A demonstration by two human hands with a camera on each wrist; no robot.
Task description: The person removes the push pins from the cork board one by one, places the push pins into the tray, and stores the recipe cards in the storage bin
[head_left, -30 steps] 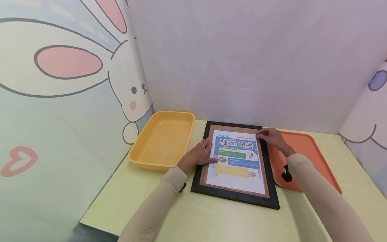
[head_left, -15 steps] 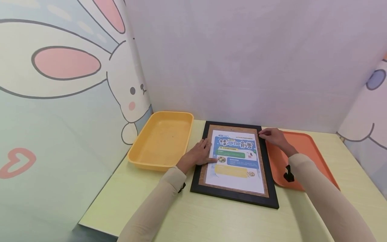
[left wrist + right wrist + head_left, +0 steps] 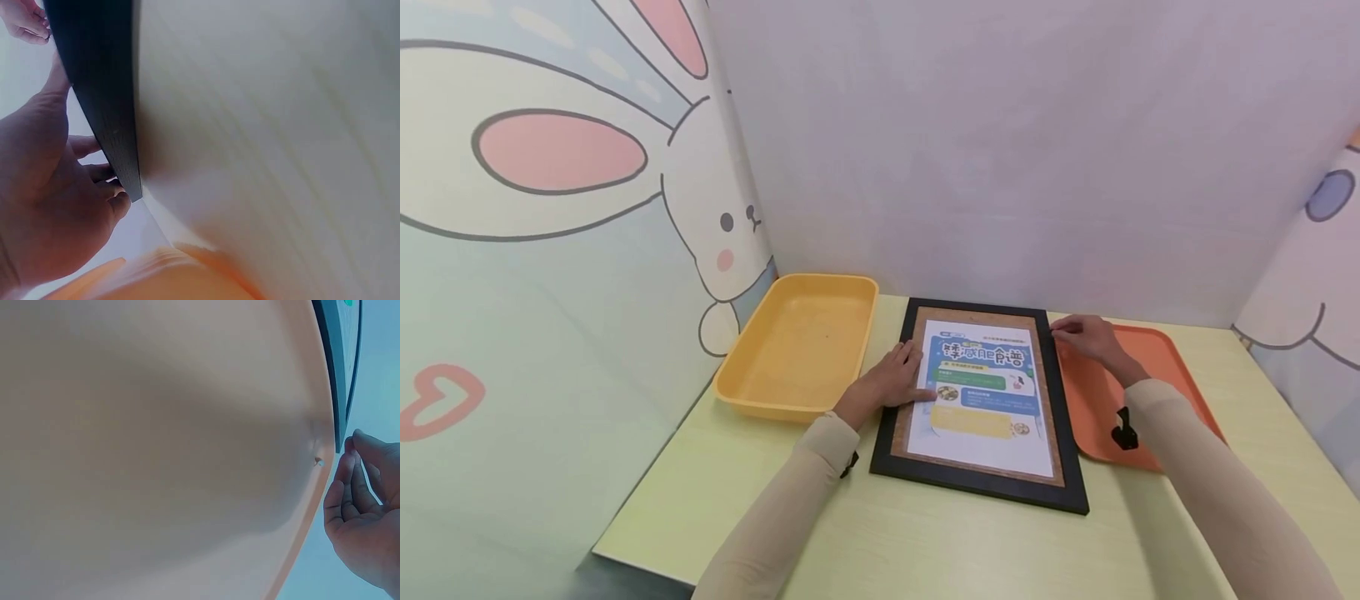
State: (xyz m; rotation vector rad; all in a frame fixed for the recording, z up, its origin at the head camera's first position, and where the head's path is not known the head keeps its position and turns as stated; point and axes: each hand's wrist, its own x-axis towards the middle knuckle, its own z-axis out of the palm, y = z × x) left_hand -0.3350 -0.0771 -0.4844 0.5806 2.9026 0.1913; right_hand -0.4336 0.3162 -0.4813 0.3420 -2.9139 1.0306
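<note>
Beneath the left hand (image 3: 889, 379): left border of the black frame (image 3: 977, 482); fingers extended, thumb apart from them and laid on the printed sheet (image 3: 985, 400).
Right hand (image 3: 1088, 338): thumb and forefinger together beside the frame's far right corner; whether they pinch anything cannot be told.
Sheet: between the hands, flat on the brown backing (image 3: 1015, 321) inside the frame.
Orange tray (image 3: 1105, 425): below the right hand, just beside the frame.
Yellow tray (image 3: 797, 350): outward of the left hand.
Step, as judged: steadying the frame while working at its far right corner.
Technique: press lightly and evenly with the left hand; move the right fingertips slowly, low to the corner.
Caution: uneven thumb pressure could skew the sheet.
</note>
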